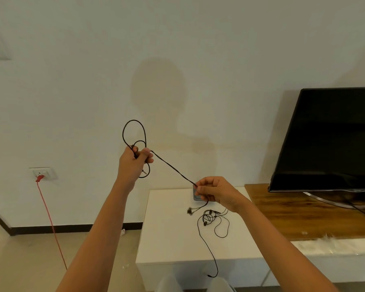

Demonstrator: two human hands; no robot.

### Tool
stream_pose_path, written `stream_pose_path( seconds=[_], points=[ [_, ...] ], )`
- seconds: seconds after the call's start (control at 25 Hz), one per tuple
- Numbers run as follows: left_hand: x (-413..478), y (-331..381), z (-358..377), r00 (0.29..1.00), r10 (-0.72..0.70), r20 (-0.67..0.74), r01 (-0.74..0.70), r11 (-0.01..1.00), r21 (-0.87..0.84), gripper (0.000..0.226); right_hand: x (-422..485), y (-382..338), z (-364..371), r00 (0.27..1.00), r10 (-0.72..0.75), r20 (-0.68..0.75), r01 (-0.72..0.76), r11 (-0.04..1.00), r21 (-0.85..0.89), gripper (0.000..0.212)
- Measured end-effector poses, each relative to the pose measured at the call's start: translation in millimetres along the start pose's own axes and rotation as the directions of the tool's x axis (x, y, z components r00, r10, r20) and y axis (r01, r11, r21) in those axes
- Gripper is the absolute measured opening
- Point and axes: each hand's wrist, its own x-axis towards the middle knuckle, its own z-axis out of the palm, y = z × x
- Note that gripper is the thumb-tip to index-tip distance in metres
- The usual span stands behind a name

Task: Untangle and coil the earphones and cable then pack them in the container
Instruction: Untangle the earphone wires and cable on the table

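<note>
Head view looks down on two bare forearms raised in front of a pale wall. The left hand (133,163) is up at the centre, its fingers curled round gathered turns of a black cable (173,168); one large loop stands above the fist, a smaller loop sits just over the knuckles, and another hangs below the palm. From that fist the cable runs taut, down and to the right, to the right hand (216,191), which pinches it between thumb and fingertips. Below this pinch a short tail curves down to a pair of earbuds (190,211), blurred and hanging just above a white table (167,228). On the tabletop, near the right wrist, lies a second earphone set (210,218) in a loose tangle, its lead trailing over the front edge of the table. Behind the right fingers sits a small grey object (195,197), possibly the container, though it is mostly hidden. To the right a dark television (333,133) stands on a wooden stand (293,216). On the left, a red cord (51,220) drops from a wall socket (43,172) to the floor.
</note>
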Motion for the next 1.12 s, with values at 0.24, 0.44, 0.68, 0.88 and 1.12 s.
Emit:
stream_pose_path(
  seconds=[0.24, 0.44, 0.68, 0.88, 1.12],
  points=[
    [5.2, 1.5, -7.5, 0.999, -0.01, -0.037, 0.009, 1.0, -0.024, 0.029, -4.8, 21.3, -8.0, 0.998, 0.067, -0.009, -0.067, 0.998, 0.012, 0.005],
    [10.2, 5.1, -13.2, 0.998, -0.005, -0.061, 0.004, 1.0, -0.005, 0.029, -9.9, 33.8, -10.7, 0.995, 0.099, 0.03, -0.1, 0.994, 0.035, 0.005],
    [10.6, 4.4, -12.8, 0.998, 0.0, -0.065, 0.001, 1.0, 0.014, 0.029, -10.5, 32.1, -6.2, 0.994, 0.108, 0.031, -0.105, 0.992, -0.066, 0.007],
    [11.7, 5.9, -18.5, 0.997, 0.003, -0.074, 0.0, 0.999, 0.032, 0.028, -9.0, 30.6, -5.6, 0.995, 0.096, 0.019, -0.095, 0.994, -0.054, 0.004],
    [9.8, 6.1, -20.2, 0.996, 0.012, -0.084, -0.007, 0.998, 0.065, 0.027, -6.4, 29.0, -9.4, 0.997, 0.058, 0.052, -0.051, 0.989, -0.138, 0.006]
  ],
)
